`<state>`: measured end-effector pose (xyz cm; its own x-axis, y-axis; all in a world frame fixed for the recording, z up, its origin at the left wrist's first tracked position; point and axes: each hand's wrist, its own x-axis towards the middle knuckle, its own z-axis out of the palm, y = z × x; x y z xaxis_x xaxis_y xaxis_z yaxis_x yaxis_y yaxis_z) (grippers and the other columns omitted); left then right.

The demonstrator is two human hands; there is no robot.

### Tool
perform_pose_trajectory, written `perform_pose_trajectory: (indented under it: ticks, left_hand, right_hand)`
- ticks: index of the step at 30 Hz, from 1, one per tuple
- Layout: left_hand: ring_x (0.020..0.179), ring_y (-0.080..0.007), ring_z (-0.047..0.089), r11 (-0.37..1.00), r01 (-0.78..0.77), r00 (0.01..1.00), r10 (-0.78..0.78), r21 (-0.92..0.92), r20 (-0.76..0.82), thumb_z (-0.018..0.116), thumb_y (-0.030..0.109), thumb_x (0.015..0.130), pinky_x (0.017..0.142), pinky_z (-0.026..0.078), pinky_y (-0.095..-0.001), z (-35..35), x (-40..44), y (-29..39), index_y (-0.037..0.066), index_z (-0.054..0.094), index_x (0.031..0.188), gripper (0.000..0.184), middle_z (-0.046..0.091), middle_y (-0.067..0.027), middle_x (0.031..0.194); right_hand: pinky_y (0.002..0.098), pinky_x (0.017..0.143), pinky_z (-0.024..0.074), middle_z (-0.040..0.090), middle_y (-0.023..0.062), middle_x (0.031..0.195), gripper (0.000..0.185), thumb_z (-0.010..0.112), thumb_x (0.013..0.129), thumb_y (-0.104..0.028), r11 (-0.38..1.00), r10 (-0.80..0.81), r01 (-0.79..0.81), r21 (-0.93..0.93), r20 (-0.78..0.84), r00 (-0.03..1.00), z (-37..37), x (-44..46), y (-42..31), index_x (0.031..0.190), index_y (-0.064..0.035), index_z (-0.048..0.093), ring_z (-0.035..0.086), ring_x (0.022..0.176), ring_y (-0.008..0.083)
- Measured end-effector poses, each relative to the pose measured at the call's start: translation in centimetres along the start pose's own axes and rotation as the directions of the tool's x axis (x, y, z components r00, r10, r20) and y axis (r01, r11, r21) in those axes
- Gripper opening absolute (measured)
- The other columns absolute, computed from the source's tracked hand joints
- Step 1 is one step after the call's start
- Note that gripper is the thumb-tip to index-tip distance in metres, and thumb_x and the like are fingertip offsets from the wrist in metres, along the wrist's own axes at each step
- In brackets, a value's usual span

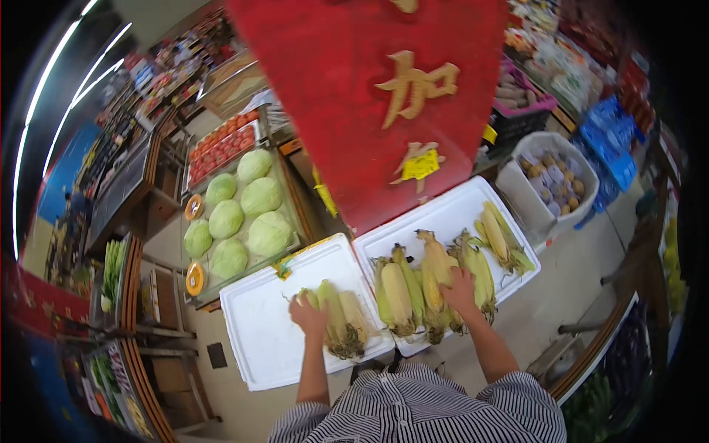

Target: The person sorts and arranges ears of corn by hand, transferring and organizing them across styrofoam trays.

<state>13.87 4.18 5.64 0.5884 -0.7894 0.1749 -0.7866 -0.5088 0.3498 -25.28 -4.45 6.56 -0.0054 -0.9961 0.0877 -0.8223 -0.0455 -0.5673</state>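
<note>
Two shallow white foam trays lie side by side in front of me. In the left tray (258, 343), my left hand (309, 316) is closed on a green-husked ear of corn (310, 297) at the left end of a short row. Beside it lie a light green ear (332, 308) and a paler one (355, 311). Over the right tray (465, 204), my right hand (461, 290) curls its fingers on an ear of corn (437, 258) within a row of several, some partly husked. A peeled-back ear (499, 235) rests apart toward that tray's right end.
Green cabbages (260, 196) fill a stand at left, with red tomatoes (225, 151) behind. A red panel with gold characters (369, 81) rises behind the trays. A white bin (517, 181) of round, brownish produce stands at right. Wooden vegetable racks (140, 325) stand at far left.
</note>
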Motion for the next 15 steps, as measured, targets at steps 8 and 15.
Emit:
perform_pose_trajectory:
  ticks: [8, 15]
  left_hand:
    - [0.132, -0.0579, 0.016, 0.865, 0.419, 0.763, -0.500, 0.275, 0.410, 0.065, 0.068, 0.069, 0.097, 0.025, -0.0717, 0.1, -0.9, -12.6, 0.021, 0.026, 0.148, 0.100, 0.012, -0.0203, 0.153]
    - [0.129, -0.0574, 0.022, 0.921, 0.335, 0.810, -0.389, 0.199, 0.438, 0.060, 0.068, 0.074, 0.093, 0.030, -0.0696, -0.7, -1.7, -14.3, 0.019, 0.034, 0.145, 0.090, 0.020, -0.0213, 0.151]
  right_hand:
    - [0.0468, 0.092, 0.0369, 0.053, 0.0171, 0.108, 0.042, 0.072, 0.070, -0.013, 0.958, -0.265, 0.281, 0.052, -0.211, 0.941, 3.6, -0.1, -11.6, 0.107, -0.0031, 0.055, 0.046, 0.105, 0.0357]
    - [0.0446, 0.101, 0.0361, 0.046, 0.0204, 0.127, 0.057, 0.070, 0.075, -0.024, 0.915, -0.400, 0.396, 0.076, 0.286, 0.871, 14.2, -2.9, -23.4, 0.124, -0.0033, 0.050, 0.042, 0.120, 0.0389]
